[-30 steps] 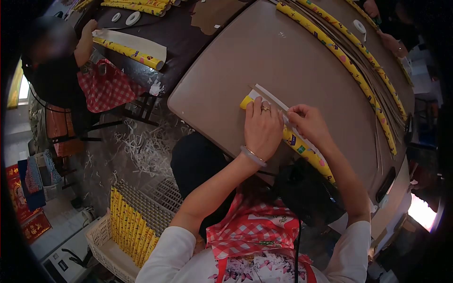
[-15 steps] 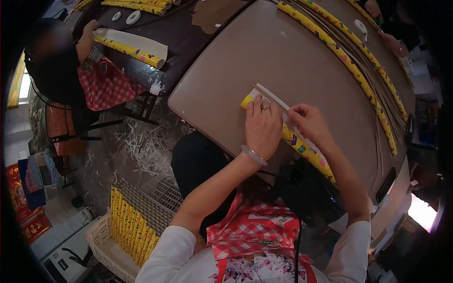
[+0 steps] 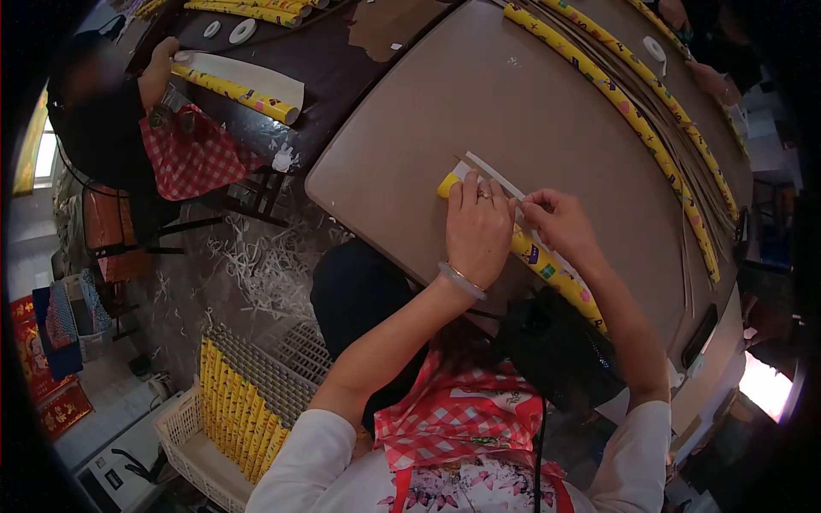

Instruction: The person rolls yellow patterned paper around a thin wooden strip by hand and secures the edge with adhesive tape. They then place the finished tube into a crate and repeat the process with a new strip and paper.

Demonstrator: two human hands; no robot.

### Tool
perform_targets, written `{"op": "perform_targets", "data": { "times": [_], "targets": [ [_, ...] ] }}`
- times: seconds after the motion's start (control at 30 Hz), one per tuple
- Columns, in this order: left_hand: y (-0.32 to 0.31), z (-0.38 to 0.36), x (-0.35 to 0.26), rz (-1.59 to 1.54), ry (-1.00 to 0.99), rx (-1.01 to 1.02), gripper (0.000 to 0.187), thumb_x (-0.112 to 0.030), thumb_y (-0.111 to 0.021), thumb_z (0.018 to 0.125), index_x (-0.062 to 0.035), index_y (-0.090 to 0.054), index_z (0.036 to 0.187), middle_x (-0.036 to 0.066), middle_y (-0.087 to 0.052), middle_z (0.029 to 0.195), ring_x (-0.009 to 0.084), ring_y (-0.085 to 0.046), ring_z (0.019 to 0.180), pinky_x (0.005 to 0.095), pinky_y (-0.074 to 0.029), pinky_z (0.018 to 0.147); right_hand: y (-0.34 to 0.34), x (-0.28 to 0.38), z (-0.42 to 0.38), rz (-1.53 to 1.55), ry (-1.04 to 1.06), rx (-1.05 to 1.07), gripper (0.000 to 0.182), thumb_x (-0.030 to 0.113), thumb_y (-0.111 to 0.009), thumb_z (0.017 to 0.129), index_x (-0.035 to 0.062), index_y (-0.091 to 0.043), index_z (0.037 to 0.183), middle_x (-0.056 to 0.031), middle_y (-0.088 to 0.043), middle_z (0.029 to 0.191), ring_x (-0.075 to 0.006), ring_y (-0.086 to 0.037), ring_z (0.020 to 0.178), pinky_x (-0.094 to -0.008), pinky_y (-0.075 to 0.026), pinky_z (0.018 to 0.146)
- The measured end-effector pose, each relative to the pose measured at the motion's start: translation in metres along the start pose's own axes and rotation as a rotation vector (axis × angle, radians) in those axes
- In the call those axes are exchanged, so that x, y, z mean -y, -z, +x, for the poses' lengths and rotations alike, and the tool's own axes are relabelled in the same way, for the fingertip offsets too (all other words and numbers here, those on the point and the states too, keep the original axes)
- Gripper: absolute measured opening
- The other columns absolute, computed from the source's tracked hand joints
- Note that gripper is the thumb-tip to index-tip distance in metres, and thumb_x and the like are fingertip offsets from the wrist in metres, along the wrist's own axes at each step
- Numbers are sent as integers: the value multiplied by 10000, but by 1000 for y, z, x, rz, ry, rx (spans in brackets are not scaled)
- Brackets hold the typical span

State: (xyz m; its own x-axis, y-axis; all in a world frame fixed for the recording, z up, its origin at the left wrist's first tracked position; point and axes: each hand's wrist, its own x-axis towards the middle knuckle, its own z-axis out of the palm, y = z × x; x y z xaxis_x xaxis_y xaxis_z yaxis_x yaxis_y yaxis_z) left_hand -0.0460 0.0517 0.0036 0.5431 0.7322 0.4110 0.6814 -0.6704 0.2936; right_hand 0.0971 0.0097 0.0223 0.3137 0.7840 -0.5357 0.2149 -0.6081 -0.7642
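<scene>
A yellow patterned paper roll (image 3: 556,275) lies slantwise on the brown table (image 3: 410,128), running toward the table's near edge. My left hand (image 3: 481,231) rests over its upper part, fingers together and pressing on it; a ring and bangle show. Beyond the fingertips, the roll's yellow end and a bit of white show. A narrow white strip (image 3: 493,173) runs along the far side of the roll. My right hand (image 3: 560,224) pinches the strip's lower end beside my left fingertips. The exact grip point is small.
Long yellow rolls (image 3: 633,115) and thin brown strips lie along the far right. At the left, a person (image 3: 103,128) holds paper at a dark table (image 3: 329,77). A basket (image 3: 184,427) of yellow rolls stands below left. Other people's hands show top right.
My left hand has shifted very slightly to the right on the roll. My right hand stays nearly where it was, still pinching.
</scene>
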Motion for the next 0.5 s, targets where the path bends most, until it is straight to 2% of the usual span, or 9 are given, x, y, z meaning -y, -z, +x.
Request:
{"op": "perform_targets", "data": {
  "times": [0.5],
  "targets": [
    [-4, 0, 1, 77, -38, 6, 254, -176, -608, 825, 53, -623, 934, 147, -607, 929, 301, -520, 1032, 397, -391, 902, 1, 1, 1, -12, -11, -1, 227, 190, -591, 835, -19, -629, 912, -27, -593, 658, -78, -497, 476, -247, -406, 446]
  ]
}}
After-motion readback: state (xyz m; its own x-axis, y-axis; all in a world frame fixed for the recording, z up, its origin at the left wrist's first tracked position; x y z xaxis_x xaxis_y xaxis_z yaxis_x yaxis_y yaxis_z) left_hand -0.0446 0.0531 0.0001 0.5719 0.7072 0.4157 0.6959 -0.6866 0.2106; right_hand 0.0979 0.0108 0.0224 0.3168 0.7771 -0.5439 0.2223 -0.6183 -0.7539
